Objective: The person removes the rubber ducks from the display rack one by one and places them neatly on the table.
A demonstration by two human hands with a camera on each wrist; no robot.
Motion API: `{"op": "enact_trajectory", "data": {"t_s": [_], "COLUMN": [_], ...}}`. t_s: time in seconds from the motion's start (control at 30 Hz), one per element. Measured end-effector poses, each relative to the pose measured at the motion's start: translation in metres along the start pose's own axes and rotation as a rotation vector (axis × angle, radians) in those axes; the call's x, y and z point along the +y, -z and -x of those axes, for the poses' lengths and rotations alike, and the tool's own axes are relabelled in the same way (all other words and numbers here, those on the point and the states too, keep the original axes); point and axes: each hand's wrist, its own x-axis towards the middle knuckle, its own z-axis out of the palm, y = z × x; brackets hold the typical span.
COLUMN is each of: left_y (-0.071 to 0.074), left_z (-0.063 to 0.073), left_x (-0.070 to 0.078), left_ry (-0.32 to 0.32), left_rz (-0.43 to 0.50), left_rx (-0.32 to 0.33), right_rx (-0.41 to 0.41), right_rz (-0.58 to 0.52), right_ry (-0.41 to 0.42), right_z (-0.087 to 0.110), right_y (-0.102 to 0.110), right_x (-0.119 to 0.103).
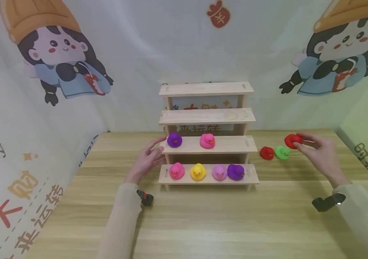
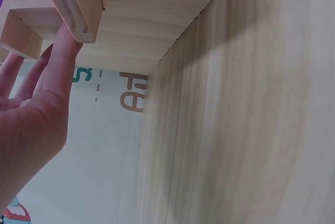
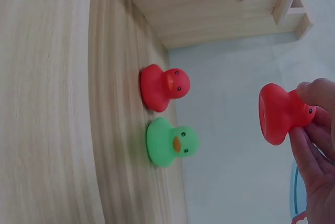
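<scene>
Between thumb and fingers, my right hand [image 1: 320, 153] pinches a red rubber duck [image 1: 292, 141] above the table, right of the wooden stepped shelf [image 1: 208, 145]. In the right wrist view this duck [image 3: 282, 113] is held by its head. Below it, a second red duck [image 3: 161, 88] and a green duck [image 3: 168, 143] stand side by side on the table. At the shelf's left end, my left hand [image 1: 146, 158] touches the second step from the bottom with extended fingers. That step carries a purple duck [image 1: 174, 140] and a pink duck [image 1: 207, 141].
Along the lowest step sit a pink duck [image 1: 177, 171], a yellow duck [image 1: 198, 172], a light purple duck [image 1: 219, 172] and a dark purple duck [image 1: 236, 172]. The top step [image 1: 206, 89] bears no ducks. A printed cloth [image 1: 135, 46] hangs behind the wooden table [image 1: 184, 223].
</scene>
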Motion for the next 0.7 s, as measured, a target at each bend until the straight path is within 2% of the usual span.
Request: {"op": "enact_trajectory", "data": {"t_s": [0.47,0.7], "left_y": [-0.001,0.000], "left_z": [0.001,0.002], "left_x": [0.001,0.001], "left_ry": [0.012,0.012], "left_rz": [0.006,0.001], "left_rx": [0.008,0.012], "right_rx": [-0.008,-0.027], "right_rz": [0.028,0.044], "right_ry": [-0.061,-0.061], "right_z": [0.001,0.004], "right_y": [0.004,0.007], "right_x": [0.017,0.026]}}
